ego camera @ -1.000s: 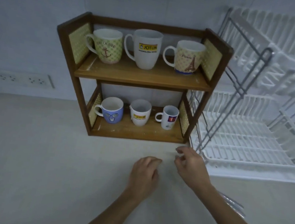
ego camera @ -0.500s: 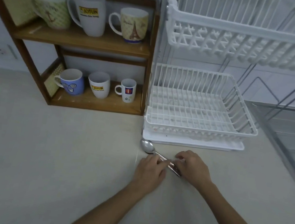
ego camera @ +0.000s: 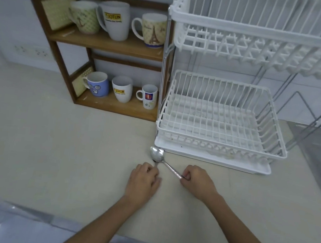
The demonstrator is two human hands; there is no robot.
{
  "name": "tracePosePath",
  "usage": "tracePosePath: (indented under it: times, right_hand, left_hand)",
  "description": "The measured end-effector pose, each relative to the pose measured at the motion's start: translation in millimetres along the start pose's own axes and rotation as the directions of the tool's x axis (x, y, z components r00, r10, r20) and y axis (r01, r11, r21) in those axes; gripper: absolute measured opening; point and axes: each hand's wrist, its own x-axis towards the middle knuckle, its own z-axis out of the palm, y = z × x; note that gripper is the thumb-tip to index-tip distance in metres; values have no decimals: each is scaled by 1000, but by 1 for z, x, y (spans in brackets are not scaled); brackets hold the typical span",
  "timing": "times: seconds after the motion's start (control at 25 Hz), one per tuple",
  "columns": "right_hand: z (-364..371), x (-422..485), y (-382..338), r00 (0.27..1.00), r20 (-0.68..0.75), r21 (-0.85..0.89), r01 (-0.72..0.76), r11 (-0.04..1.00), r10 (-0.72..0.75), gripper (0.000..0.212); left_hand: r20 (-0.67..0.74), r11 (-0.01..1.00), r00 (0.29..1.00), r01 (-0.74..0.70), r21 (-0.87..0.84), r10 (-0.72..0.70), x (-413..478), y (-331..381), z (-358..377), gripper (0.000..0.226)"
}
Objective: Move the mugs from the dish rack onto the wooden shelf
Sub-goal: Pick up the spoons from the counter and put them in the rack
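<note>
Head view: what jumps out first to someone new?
Six mugs fill the wooden shelf at the back left, three per level. Beside it on the right, the white dish rack holds no mugs. In front, a spoon lies on the counter, its handle pinched by the right hand; the left hand rests nearby.

Since a second ago my view has swung right and pulled back: the wooden shelf, then centred, now sits upper left, and the dish rack fills the right side. A spoon, unseen a second ago, lies on the counter just in front of the rack's tray. My hands have parted since half a second ago, when they were close together over the handle: my right hand now pinches the handle's end, while my left hand rests curled on the counter just left of the spoon, off the handle
</note>
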Motion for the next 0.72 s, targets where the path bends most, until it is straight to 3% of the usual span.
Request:
tracePosePath:
  times: [0.16,0.28,0.4,0.56,0.72]
  right_hand:
    - [-4,7,-13,998,32,-14,48,999,-48,21]
    - [1,11,-25,996,-3,-23,91,996,-91,19]
    - [4,17,-32,996,70,-6,54,999,-54,11]
    - [-19,27,-40,954,272,103,99,990,-124,8]
    - [-59,26,-48,938,273,340,115,933,-215,16]
  left_hand:
    - [38,962,962,271,20,-272,16,-10,-8,21]
    - [128,937,930,350,-14,-346,24,-18,-16,25]
    - [235,890,891,429,-152,-389,22,-24,-23,22]
    - [362,851,870,445,-280,-335,23,-39,-44,13]
    - [487,712,851,464,-526,-195,26,-42,-78,17]
